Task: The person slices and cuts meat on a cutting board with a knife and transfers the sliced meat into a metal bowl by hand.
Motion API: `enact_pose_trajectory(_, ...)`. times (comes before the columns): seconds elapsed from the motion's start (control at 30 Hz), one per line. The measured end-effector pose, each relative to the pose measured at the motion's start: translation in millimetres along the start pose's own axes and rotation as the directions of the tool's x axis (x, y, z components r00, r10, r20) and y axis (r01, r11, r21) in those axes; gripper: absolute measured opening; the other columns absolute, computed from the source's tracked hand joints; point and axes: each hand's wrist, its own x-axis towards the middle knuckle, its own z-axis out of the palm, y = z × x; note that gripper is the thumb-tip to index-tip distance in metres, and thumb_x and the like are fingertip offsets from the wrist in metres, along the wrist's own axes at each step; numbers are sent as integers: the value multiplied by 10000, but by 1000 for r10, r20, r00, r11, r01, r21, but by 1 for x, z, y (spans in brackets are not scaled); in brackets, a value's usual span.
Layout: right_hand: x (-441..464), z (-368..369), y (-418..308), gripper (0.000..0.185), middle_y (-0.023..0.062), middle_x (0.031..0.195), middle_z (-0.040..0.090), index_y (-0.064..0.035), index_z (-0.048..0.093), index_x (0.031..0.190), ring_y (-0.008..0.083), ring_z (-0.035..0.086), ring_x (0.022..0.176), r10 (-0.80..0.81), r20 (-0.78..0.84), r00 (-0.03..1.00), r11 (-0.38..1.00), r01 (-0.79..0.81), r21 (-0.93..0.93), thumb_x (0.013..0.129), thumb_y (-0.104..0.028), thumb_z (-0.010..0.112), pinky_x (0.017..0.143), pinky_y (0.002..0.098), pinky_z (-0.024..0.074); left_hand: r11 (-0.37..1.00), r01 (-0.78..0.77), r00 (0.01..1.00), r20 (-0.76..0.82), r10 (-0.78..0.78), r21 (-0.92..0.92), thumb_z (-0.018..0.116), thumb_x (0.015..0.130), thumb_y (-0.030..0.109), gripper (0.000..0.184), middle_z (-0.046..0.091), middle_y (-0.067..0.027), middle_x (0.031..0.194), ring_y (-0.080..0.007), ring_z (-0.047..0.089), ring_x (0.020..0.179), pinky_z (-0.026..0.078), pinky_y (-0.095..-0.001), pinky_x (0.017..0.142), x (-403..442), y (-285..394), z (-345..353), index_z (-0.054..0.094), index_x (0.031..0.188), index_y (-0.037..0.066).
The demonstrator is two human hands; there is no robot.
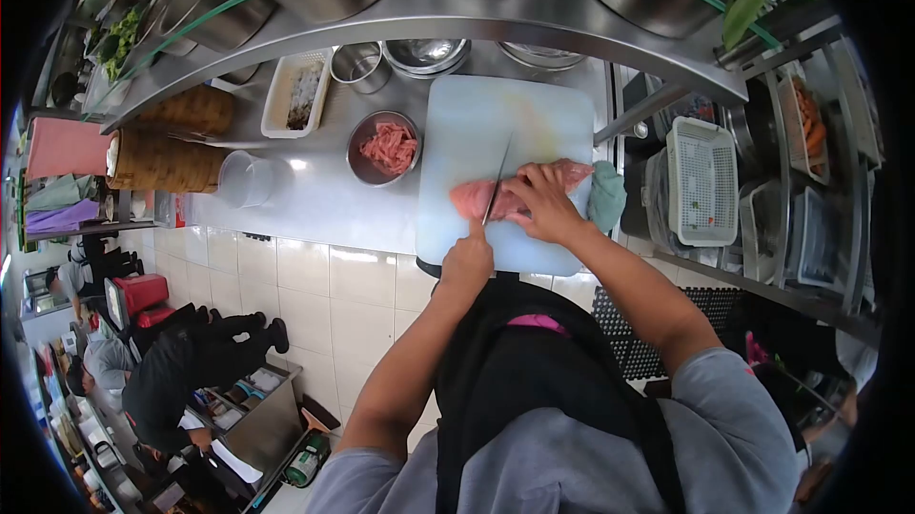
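A large piece of raw meat (470, 198) lies across the white cutting board (453, 123). My left hand (468, 266) is closed round the handle of a knife (497, 180), whose blade stands over the meat and points away from me. Just right of the blade, my right hand (545, 203) presses on the meat with bent fingers and holds it against the board. Left of the board, a metal bowl (355, 159) holds cut strips of meat (388, 148).
A green cloth (607, 196) touches the board's right edge. Behind are a white tray (271, 113), a metal pot (359, 66) and stacked bowls (424, 54) under a shelf (381, 26). A clear container (245, 180) stands left; a white basket (703, 180) is right. Other people are at lower left.
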Motion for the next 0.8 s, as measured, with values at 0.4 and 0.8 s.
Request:
enact_pose_trajectory(0.4,-3,-3,-3,561,102,1285,499,-137,629,1251,358,458,1253,69,38,997,995,-71,68,744,-136,868,1070,520,375,997,28,987,154,-39,73,513,981,92,236,680,-338,746,-516,710,719,591,-601,669,-85,16,-86,470,1151,-68)
enact_pose_trajectory(0.8,-6,1,1,590,104,1276,512,-137,624,1279,353,468,1237,33,6,999,998,-34,55,734,-122,849,1038,521,367,997,-70,998,12,69,43,547,973,69,233,676,-340,738,-496,717,706,592,-578,604,-28,15,-21,439,1120,-76)
